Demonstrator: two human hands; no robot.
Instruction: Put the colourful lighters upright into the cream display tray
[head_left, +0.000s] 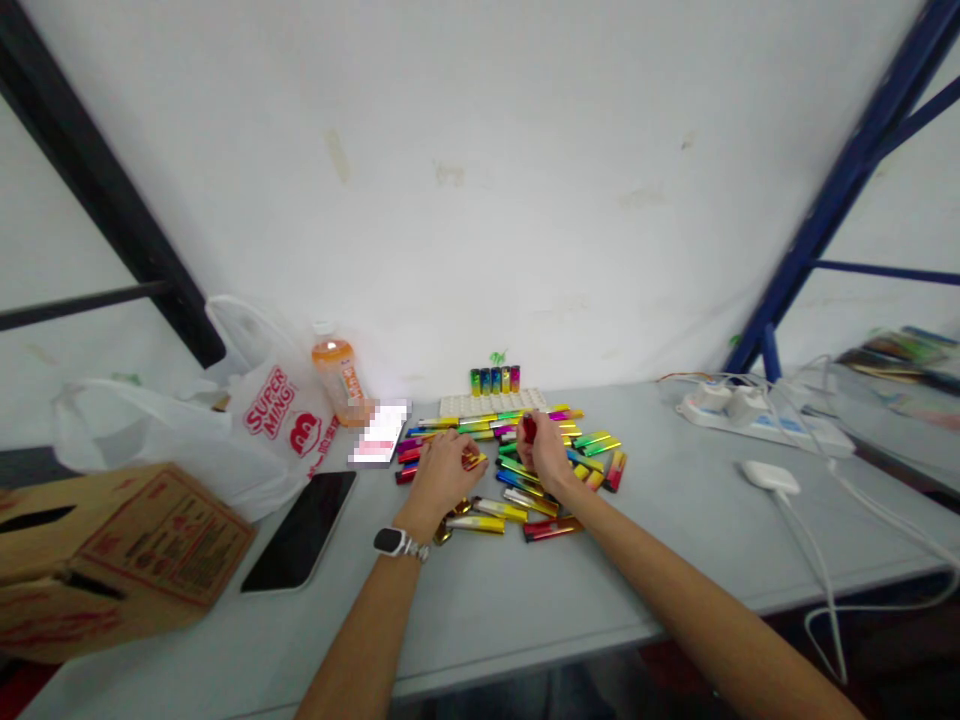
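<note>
Many shiny coloured lighters (480, 523) lie spread on the grey table (510, 610) around both hands. My left hand (448, 468), with a watch on the wrist, has its fingers closed on a gold-coloured piece (474, 460) at the left of the pile. To its right, above the pile, my right hand (546, 450) grips a dark red piece (530, 429) between its fingers. Behind them is a white perforated rack (491, 404), and several coloured lighters (496, 380) stand upright in a row at its back.
At the left are a cardboard box (165, 540), a plastic bag (277, 420), an orange bottle (339, 375), a black phone (301, 532) and a bright screen (381, 432). A power strip (772, 424) and white charger (771, 477) with cables lie right.
</note>
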